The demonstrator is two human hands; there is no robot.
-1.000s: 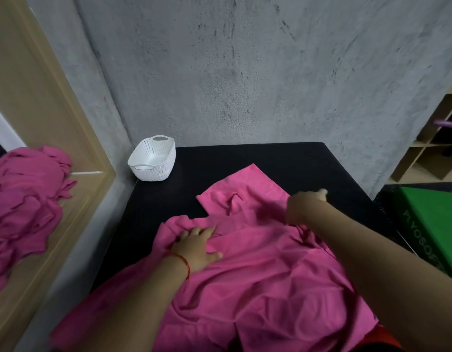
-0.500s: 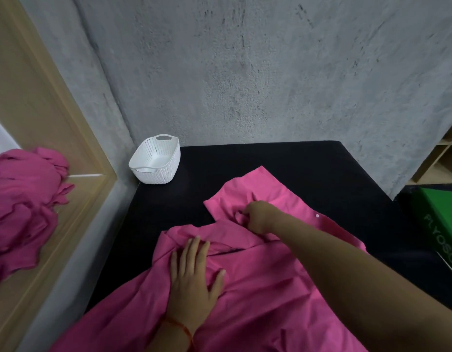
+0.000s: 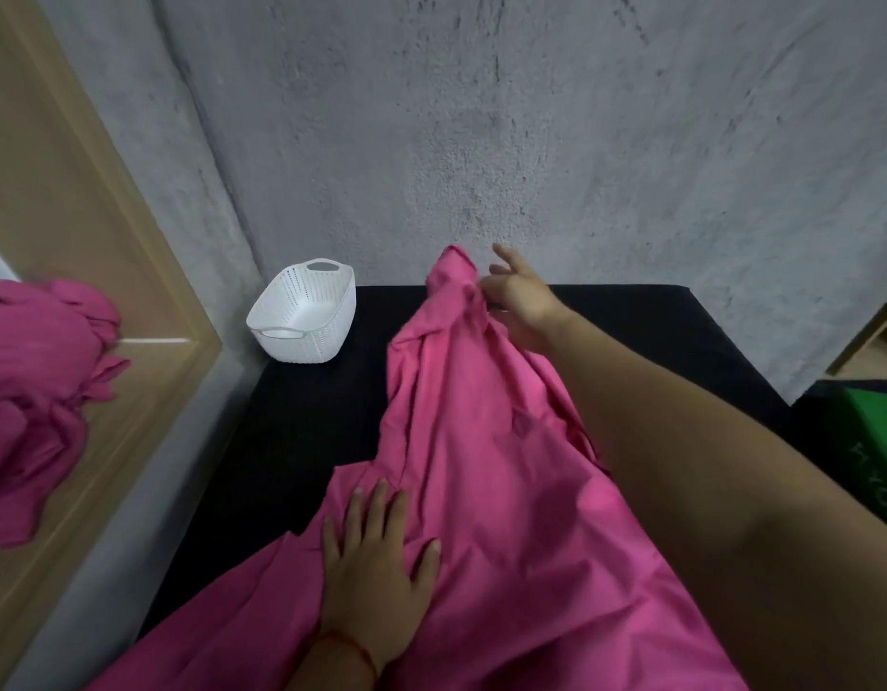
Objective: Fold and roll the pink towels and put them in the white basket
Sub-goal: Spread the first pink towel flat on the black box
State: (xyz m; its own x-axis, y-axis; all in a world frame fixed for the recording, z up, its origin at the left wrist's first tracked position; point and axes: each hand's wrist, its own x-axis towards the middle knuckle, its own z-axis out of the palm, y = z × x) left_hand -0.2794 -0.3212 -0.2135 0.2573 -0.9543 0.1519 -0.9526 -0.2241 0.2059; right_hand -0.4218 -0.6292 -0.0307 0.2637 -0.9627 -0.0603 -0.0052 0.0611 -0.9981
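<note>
Pink towel point(image 3: 481, 466): lies spread over the black bench point(image 3: 301, 416) from 6 o'clock up the middle. Its far end is lifted off the bench into a peak at 12 o'clock; the near part lies flat and creased.

Left hand point(image 3: 376, 566): at 6 o'clock, palm down on the towel's near left part. Grip released, fingers straight and spread, pressing the cloth. A red thread sits round the wrist.

Right hand point(image 3: 521, 301): at 12 o'clock, just right of the raised peak. Grip grasping the lifted end of the towel; one finger sticks out straight above it.

White basket point(image 3: 306, 349): upright at 11 o'clock on the bench's far left corner, apart from the towel.

Pile of pink towels point(image 3: 27, 391): at 9 o'clock, on a wooden ledge point(image 3: 147, 391) off the bench.

Green box point(image 3: 880, 441): at 3 o'clock.
</note>
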